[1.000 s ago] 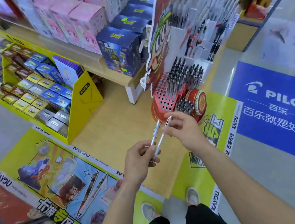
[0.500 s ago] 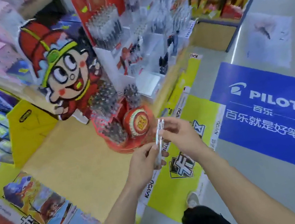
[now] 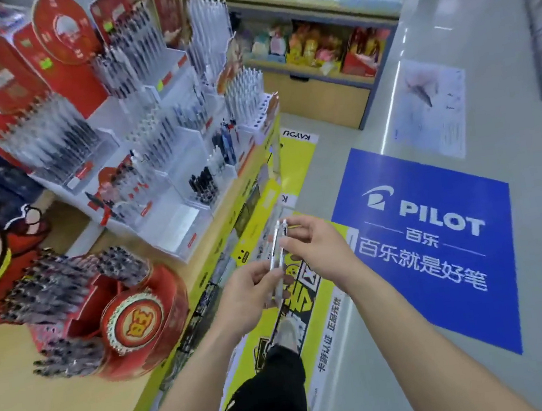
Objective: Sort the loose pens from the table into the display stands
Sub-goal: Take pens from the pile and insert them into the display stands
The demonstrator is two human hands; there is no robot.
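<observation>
a small bunch of pens [image 3: 278, 255] is held upright in the air, just off the edge of the tabletop [image 3: 31, 405] and over the aisle floor. the clear tiered stand [image 3: 171, 183] and the red round stand [image 3: 130, 325] are near. the lower ends are gripped in the curled fingers of the left hand [image 3: 246, 293]. the upper ends are pinched by the right hand [image 3: 319, 247], with thumb and forefinger closed on the barrels.

the step in hand is judged to be the separating of one pen and the matching of it to a compartment. this is best done with the bunch held firm in the left hand while a single pen is drawn out by its top end. barrel and clip should be compared with the pens standing in each compartment before anything is dropped in. the pen should then be lowered the same way up as its neighbours, so that none are knocked.

much is blurred. neither the number of pens in the hands nor their ink colour can be told. the labels on the stands cannot be read. the far side of the red stand is hidden, and the tabletop is cut off at the left, so any loose pens lying there are not seen.
</observation>
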